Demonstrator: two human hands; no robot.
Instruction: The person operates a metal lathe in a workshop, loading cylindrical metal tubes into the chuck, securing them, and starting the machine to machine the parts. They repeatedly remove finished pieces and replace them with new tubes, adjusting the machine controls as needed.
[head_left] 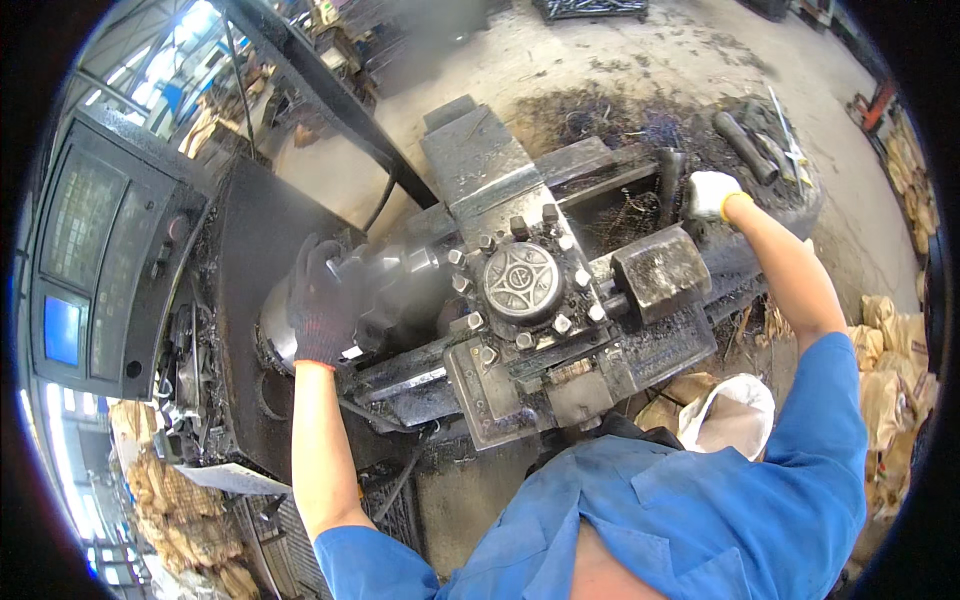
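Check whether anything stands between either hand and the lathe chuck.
Left hand: nothing visible; it overlaps the chuck in this view, though contact can't be confirmed. Right hand: yes, the round-capped tool post stands between it and the chuck, near the middle of the picture.

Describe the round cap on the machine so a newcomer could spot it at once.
On the big dark machine, look between the dark-gloved left hand and white-gloved right hand. There sits a block edged with bolts. The round cap lies among them: a grey disc, far wider than any bolt, with a raised star.
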